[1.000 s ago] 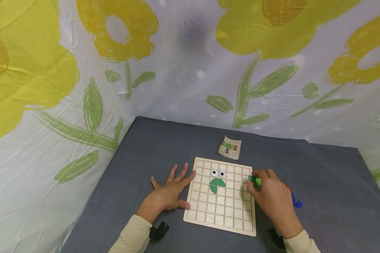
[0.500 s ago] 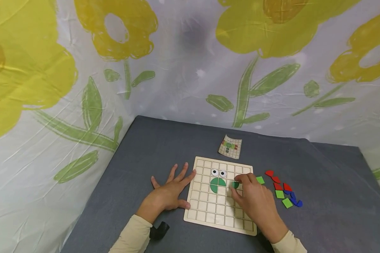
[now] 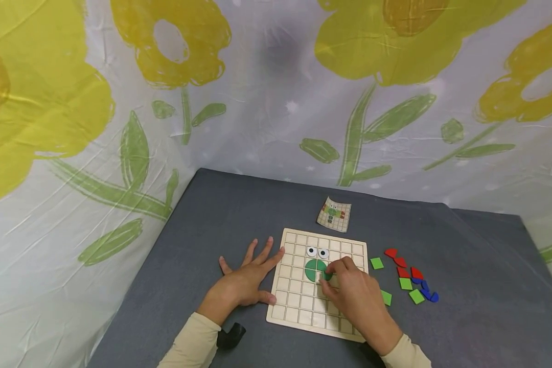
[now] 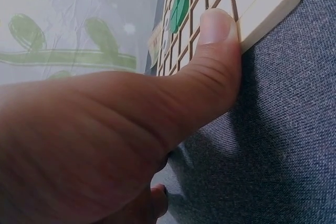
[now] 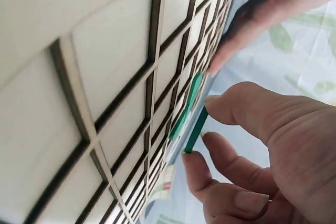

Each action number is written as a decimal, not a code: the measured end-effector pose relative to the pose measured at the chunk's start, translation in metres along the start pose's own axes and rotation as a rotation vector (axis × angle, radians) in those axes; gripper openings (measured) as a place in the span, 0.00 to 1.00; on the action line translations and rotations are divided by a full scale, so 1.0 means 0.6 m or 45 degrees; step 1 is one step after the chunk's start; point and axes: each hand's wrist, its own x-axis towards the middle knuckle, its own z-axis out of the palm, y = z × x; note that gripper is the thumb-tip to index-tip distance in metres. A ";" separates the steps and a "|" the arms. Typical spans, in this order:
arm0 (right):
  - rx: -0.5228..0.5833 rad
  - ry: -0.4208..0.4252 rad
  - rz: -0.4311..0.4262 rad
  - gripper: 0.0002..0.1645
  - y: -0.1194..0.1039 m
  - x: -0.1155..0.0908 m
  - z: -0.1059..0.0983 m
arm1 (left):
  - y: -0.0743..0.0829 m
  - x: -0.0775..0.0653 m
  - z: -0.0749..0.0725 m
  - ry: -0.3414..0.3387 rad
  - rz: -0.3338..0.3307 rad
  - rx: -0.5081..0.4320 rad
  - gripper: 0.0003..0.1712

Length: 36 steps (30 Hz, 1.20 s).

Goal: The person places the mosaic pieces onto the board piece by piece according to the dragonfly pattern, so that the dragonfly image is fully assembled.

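A wooden grid board lies on the table, with two googly-eye pieces and green quarter-circle pieces set in its cells. My left hand is spread flat at the board's left edge; its thumb rests on the rim in the left wrist view. With thumb and fingertips, my right hand pinches a dark green quarter-circle tile just above the board, beside the placed green pieces. In the head view the fingers partly cover that tile.
Right of the board lie light green square tiles, red tiles and blue tiles. A small picture card with a gridded coloured figure lies behind the board. A flower-print curtain rises behind the dark grey table.
My right hand has carried the green quarter-circle tile leftward from the board's right edge to the placed green pieces, uncovering the loose tiles. The left hand stays put.
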 end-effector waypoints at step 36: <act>-0.049 -0.037 -0.015 0.16 -0.015 0.006 0.014 | 0.016 -0.012 -0.011 0.001 -0.029 0.034 0.66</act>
